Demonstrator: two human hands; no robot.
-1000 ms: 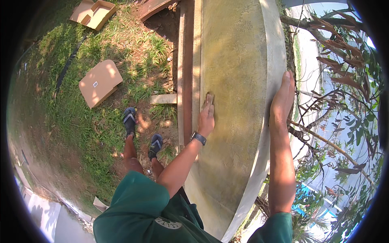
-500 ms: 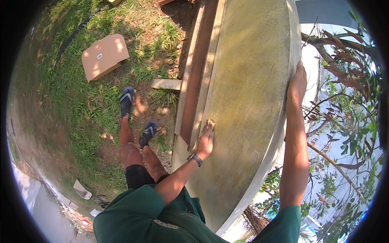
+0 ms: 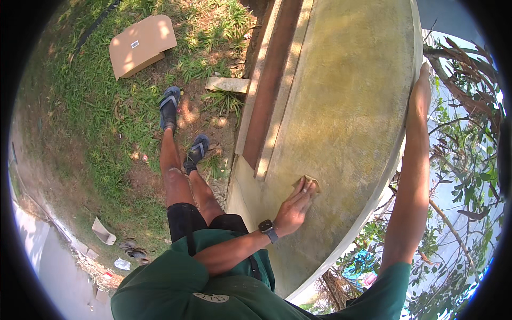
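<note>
My left hand (image 3: 294, 212), with a dark watch on its wrist, presses a small tan pad (image 3: 311, 180) against the weathered yellow-green surface of a long, curved-edged panel (image 3: 346, 90), low on it near the brown channel strip (image 3: 269, 101) along its left side. The pad looks like sandpaper or a scrap of sheet, mostly under my fingers. My right hand (image 3: 418, 95) grips the panel's pale right edge high up, its fingers along the rim and partly hidden.
A cardboard piece (image 3: 140, 37) lies on the grass left of my sandalled feet, beside a short pale block (image 3: 226, 84). A cardboard scrap (image 3: 103, 232) and shoes (image 3: 137, 255) lie lower left. Branches and leaves (image 3: 458, 80) crowd the right side.
My left hand has moved down the panel and rightward in the view, with the pad now plainly showing under its fingers. My right hand appears higher and farther right as the view shifts.
</note>
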